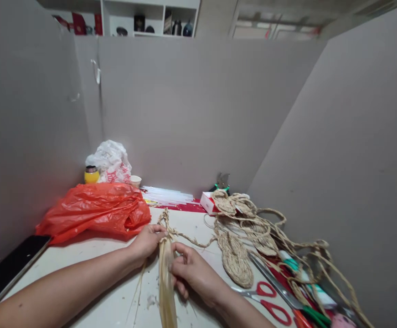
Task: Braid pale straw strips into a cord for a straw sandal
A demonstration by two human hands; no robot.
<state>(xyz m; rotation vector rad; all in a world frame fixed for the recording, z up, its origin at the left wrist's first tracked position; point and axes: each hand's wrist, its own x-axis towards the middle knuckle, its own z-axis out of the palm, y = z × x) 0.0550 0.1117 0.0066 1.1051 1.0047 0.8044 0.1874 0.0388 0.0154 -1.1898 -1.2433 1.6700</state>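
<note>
A pale bundle of flat straw-like fibre [166,282] hangs down toward the front edge of the view. Near its top, my left hand [147,243] pinches it where it meets a braided cord [164,218]. Lower on its right side, my right hand [192,272] has its thumb and forefinger closed on the fibre, the other fingers curled. From the top of the bundle a thin twisted cord [198,243] runs right to a woven sole-shaped piece [237,259]. Loose strands [139,291] trail below my left hand.
A red plastic bag [95,209] and a black phone-like slab [10,269] lie left. Red-handled scissors [266,296], large shears [280,284] and coiled rope [317,255] crowd the right. White sticks [167,196] lie behind. Grey partitions [191,109] enclose the table [116,282].
</note>
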